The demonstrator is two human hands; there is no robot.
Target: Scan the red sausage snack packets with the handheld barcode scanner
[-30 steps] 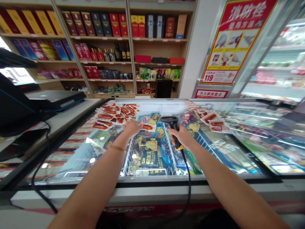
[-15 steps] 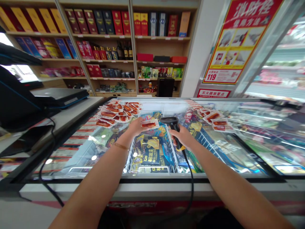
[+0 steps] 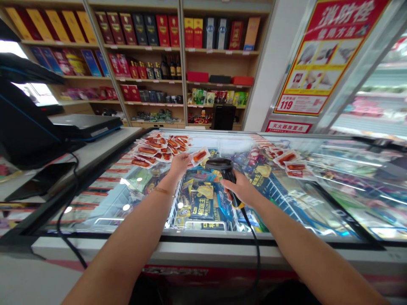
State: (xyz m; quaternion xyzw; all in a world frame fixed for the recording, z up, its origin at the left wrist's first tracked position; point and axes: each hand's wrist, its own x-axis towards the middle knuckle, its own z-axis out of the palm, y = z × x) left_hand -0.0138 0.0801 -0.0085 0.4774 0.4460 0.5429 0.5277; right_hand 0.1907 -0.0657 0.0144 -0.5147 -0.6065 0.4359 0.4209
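Observation:
Between the fingers of my left hand (image 3: 179, 164) is a packaged sausage (image 3: 199, 156), held by its left end above the freezer glass and tilted up to the right. My right hand (image 3: 241, 186) is wrapped round the handle of a black barcode scanner (image 3: 221, 164), whose head points left, just below and right of the packet. The scanner's cable (image 3: 256, 241) hangs down over the freezer's front edge. Left of my left hand lies a pile of packaged sausages (image 3: 159, 148) on the glass. A smaller group of packaged sausages (image 3: 288, 159) lies to the right of the scanner.
Under the glass lid of the chest freezer (image 3: 178, 250), wire baskets hold bagged frozen goods (image 3: 203, 201). A black scale (image 3: 87, 125) stands on the counter at left, with another cable (image 3: 59, 228) hanging down. Shelves of boxes and bottles (image 3: 146, 70) line the back wall.
My left hand has moved slightly left and up, and the sausage packet has turned so its right end is higher. The scanner has shifted slightly left. The view has shifted a little.

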